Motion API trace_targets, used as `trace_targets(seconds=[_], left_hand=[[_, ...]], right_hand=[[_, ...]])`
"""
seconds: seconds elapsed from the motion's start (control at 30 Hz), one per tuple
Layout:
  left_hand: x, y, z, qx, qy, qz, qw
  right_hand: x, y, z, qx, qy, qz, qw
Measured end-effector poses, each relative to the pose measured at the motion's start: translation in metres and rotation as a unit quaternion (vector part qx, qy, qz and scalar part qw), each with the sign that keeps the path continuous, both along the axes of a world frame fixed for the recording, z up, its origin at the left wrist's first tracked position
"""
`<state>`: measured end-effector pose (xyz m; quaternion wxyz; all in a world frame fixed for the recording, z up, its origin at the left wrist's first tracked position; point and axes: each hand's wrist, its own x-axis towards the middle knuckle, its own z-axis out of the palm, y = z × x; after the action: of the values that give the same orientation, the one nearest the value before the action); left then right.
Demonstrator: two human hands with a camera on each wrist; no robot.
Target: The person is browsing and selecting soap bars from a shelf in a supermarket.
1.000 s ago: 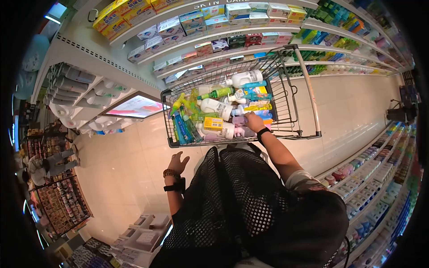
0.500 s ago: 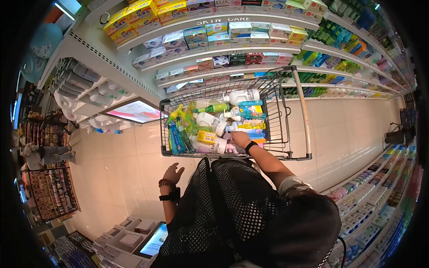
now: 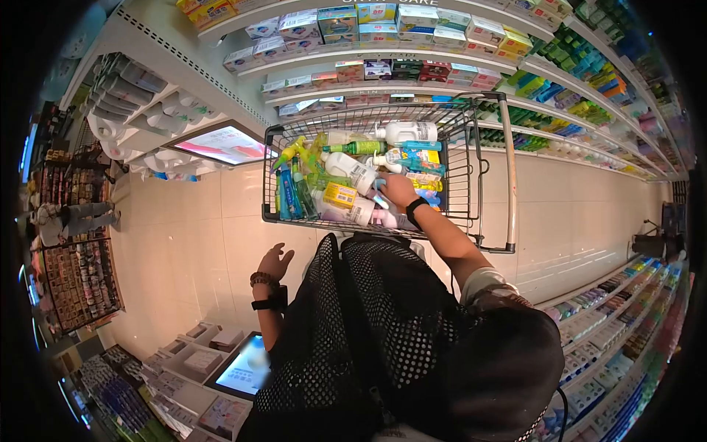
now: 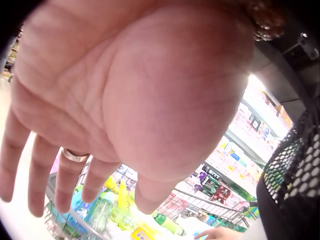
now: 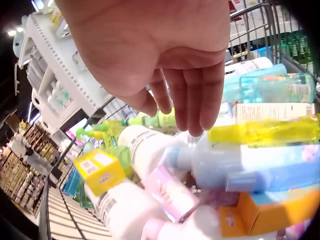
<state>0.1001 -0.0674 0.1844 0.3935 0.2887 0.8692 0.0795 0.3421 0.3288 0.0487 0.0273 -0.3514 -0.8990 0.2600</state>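
Observation:
My right hand (image 3: 399, 191) reaches over the loaded shopping cart (image 3: 509, 169). In the right wrist view its fingers hang straight and relaxed above the goods. Just beneath the fingertips lie a light blue bottle (image 5: 235, 162) and a small pink box (image 5: 172, 192), tilted among the bottles. Beside them are a white bottle (image 5: 147, 147), a yellow box (image 5: 100, 170), a yellow bottle (image 5: 270, 131) and an orange box (image 5: 277, 212). My left hand (image 3: 274, 263) hangs outside the cart with its fingers loosely extended, and its palm (image 4: 125, 90) holds nothing.
Shelves of boxed goods (image 3: 339, 29) line the far side, beyond the cart. More bottle-filled shelves (image 3: 604, 324) run along the right. A black mesh bag (image 3: 368, 309) covers my front. At the left, a person (image 3: 81, 221) stands by racks; a screen display (image 3: 247, 365) is at lower left.
My right hand shifts left in the cart with the small pink box, which now lies among the bottles below its fingers. The left hand stays beside the cart.

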Motion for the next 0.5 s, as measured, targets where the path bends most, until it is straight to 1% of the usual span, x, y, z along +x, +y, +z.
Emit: trace_targets(seconds=[0.03, 0.07, 0.17, 0.23, 0.3, 0.33, 0.4, 0.43, 0.5], left_hand=[[0.0, -0.003, -0.001, -0.005, 0.006, 0.01, 1.0], [0.001, -0.007, -0.002, -0.006, 0.006, 0.011, 1.0], [0.004, -0.01, -0.005, -0.029, -0.003, 0.02, 0.999], [0.007, -0.011, -0.006, -0.031, -0.011, 0.024, 0.999], [0.009, -0.01, -0.008, -0.029, -0.017, 0.028, 0.999], [0.009, -0.01, -0.009, -0.026, -0.02, 0.032, 0.999], [0.009, -0.007, -0.006, -0.025, -0.02, 0.034, 0.999], [0.009, -0.008, -0.005, -0.025, -0.019, 0.032, 0.999], [0.006, -0.011, -0.003, -0.026, -0.02, 0.038, 0.999]], right_hand=[[0.004, 0.014, 0.008, -0.01, -0.001, -0.026, 1.0], [0.009, 0.026, 0.013, -0.009, -0.001, -0.031, 0.999], [0.017, 0.037, 0.003, -0.02, -0.005, -0.008, 1.0], [0.019, 0.016, 0.009, -0.001, -0.076, 0.098, 0.992], [0.01, -0.014, 0.006, -0.042, -0.162, 0.102, 0.981], [0.008, -0.028, 0.001, -0.049, -0.15, 0.105, 0.982], [0.002, -0.048, -0.048, -0.032, -0.156, 0.065, 0.985], [-0.002, -0.052, -0.052, -0.033, -0.156, 0.07, 0.985], [-0.011, -0.056, -0.052, -0.073, -0.192, -0.019, 0.979]])
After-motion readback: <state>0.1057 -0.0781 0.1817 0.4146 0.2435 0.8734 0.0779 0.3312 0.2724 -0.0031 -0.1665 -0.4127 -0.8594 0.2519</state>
